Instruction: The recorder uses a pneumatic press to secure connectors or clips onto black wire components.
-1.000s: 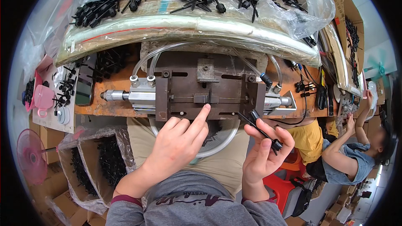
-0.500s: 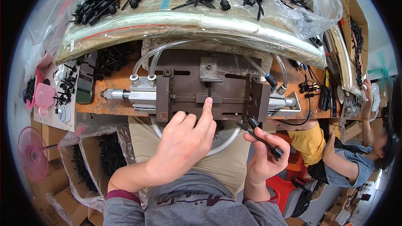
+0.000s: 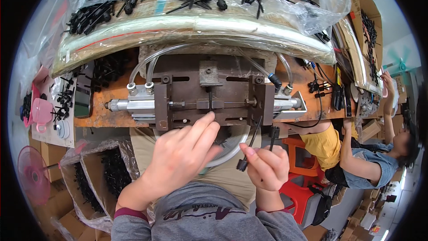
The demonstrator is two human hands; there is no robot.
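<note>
"Rods (image 3: 255, 135) — black, slim, knobbed at one end. Where are they?"

"Two are pinched between thumb and fingers of the right hand (image 3: 269, 169), just below the right end of the metal fixture (image 3: 187, 66). One knob points down, the other up."

"How would they handle?"

"Light and fairly stiff, I'd judge, probably smooth plastic; a thin stem might bend if forced. I'd take hold by the knob, the thickest part."

"And the left hand (image 3: 185, 151)?"

"Fingers loosely extended, nothing seen in them. A fingertip is just beside the dark pin (image 3: 211, 97) at the small block (image 3: 203, 105); whether they touch, I cannot tell."

"What differs from half a second ago?"

"The index finger lay over the pin's lower end; now it has drawn back and more of the pin shows. The right hand has turned, so its rods stand steeper. The bolts (image 3: 178, 104) flanking the block seem to reach farther inward."

"Farther out?"

"A heap of similar black parts (image 3: 89, 17) — and a co-worker (image 3: 370, 165) on the right."
</note>
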